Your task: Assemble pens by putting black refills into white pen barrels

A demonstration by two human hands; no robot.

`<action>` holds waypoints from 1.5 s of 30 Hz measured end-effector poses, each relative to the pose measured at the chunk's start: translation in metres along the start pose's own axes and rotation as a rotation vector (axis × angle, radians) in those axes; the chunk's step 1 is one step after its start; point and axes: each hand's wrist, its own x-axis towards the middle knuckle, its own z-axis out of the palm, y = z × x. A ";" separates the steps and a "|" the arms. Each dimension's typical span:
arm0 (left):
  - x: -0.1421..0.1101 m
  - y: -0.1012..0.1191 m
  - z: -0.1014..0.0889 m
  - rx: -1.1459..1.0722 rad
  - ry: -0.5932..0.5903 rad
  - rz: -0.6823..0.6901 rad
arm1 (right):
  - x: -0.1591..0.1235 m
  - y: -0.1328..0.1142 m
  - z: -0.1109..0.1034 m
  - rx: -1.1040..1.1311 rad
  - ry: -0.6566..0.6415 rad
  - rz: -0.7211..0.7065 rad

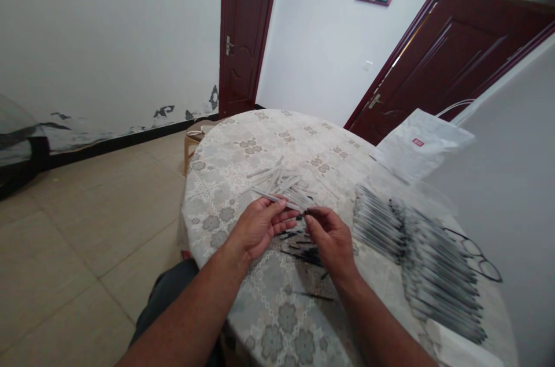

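Note:
My left hand (259, 229) pinches a slim white tube (274, 197) between thumb and fingers, its far end pointing up and left. At the tube's right end, my right hand (333, 241) is closed with thumb and forefinger on a small black piece (306, 212); whether the two parts touch I cannot tell. Just beyond the hands lies a loose pile of similar white tubes (281, 177). Thin black sticks (309, 255) are scattered on the cloth beneath and between my hands, partly hidden by the right one.
Rows of slim pen-like sticks in clear wrapping (446, 280) cover the table's right side, with eyeglasses (488, 267) beside them. A white bag (425, 144) stands at the far right edge. A patterned cloth (247, 147) covers the round table; a stool (191, 144) is behind its left edge.

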 end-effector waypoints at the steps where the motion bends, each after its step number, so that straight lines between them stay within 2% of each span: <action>1: 0.000 0.000 -0.001 0.006 -0.004 0.000 | 0.000 0.001 0.000 -0.007 -0.003 -0.015; 10: 0.000 -0.002 -0.001 0.059 -0.033 -0.002 | 0.002 0.015 0.000 -0.066 -0.020 -0.090; 20: 0.001 -0.005 -0.005 0.128 -0.054 -0.001 | 0.002 0.014 0.000 -0.198 0.024 -0.225; 29: 0.001 -0.004 -0.005 0.191 -0.043 -0.012 | 0.000 0.009 -0.004 -0.288 -0.078 -0.116; 33: 0.001 -0.004 -0.004 0.186 -0.037 0.003 | -0.004 0.014 -0.005 -0.244 -0.051 -0.155; 37: 0.000 -0.004 -0.004 0.201 -0.045 -0.003 | -0.005 0.015 -0.004 -0.317 -0.029 -0.226; 41: -0.001 -0.003 -0.003 0.228 -0.051 -0.028 | -0.005 0.010 -0.005 -0.410 -0.085 -0.226; 45: -0.002 -0.003 -0.003 0.256 -0.070 -0.039 | -0.007 0.012 -0.008 -0.372 -0.107 -0.206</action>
